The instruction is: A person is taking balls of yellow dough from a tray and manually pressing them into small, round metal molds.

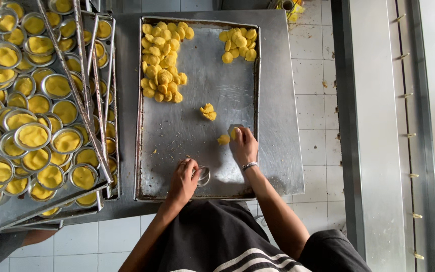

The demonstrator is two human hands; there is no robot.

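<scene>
On the tray, near its 6 o'clock rim: my hands work over the metal baking tray (177, 136).
Left hand (184, 180): I see it closed around a small round tin mould (204, 176), holding it steady, I judge.
Right hand (242, 146): fingers pinched on a yellow dough piece (233, 133); another piece (223, 139) lies just beside.
Loose lump (208, 112): at tray centre, apart.
Dough heaps: big pile (163, 63) at 11 o'clock, smaller pile (238, 44) at 1 o'clock.
Open room: bare tray between the piles and my hands.
Filled moulds (31, 111): stacked at 9 o'clock, beyond the tray's edge on the table (278, 100).
</scene>
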